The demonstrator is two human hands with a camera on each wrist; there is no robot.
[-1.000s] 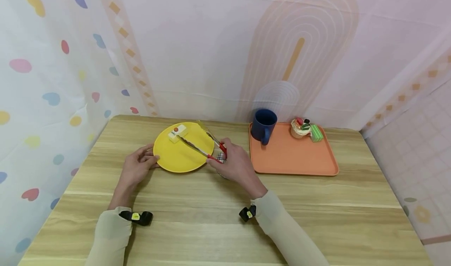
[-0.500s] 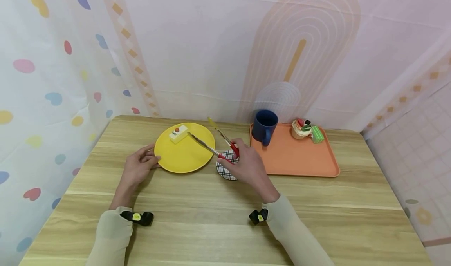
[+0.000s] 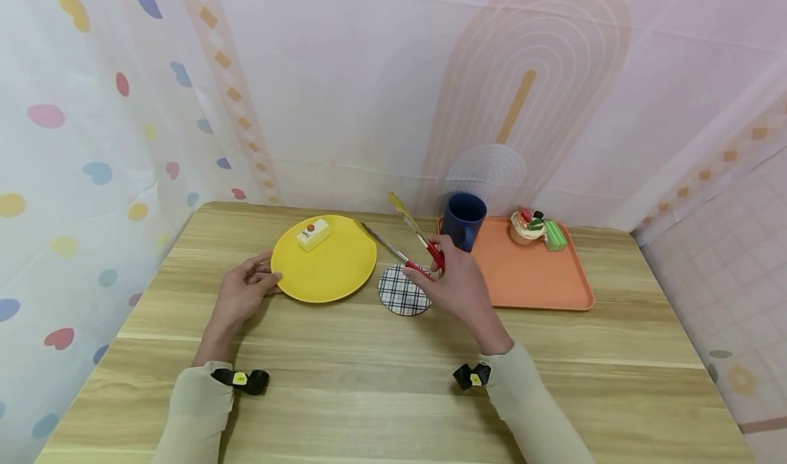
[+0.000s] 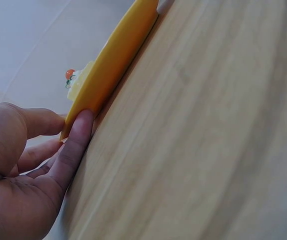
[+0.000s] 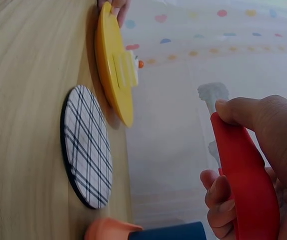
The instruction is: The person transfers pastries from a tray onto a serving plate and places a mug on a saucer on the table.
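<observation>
At the left, my left hand pinches the near-left rim of a yellow plate. In the left wrist view its thumb and fingers meet at the plate's edge. On the plate lies a toy cake slice, pale yellow and white with a round orange-red topping. My right hand grips tongs by their red handles. Their arms stand spread, nothing between the tips, which point to the back left in the head view. Below them a round plaid coaster lies on the table, partly overlapped by the hand.
An orange tray lies to the right on the wooden table. A dark blue mug stands at its back-left corner. Near its back-right corner are a toy cupcake and a green striped cake piece. A patterned cloth hangs behind.
My right hand has moved right with the tongs, away from the cake slice and off the plate, uncovering most of the coaster. The left hand keeps its place at the plate.
</observation>
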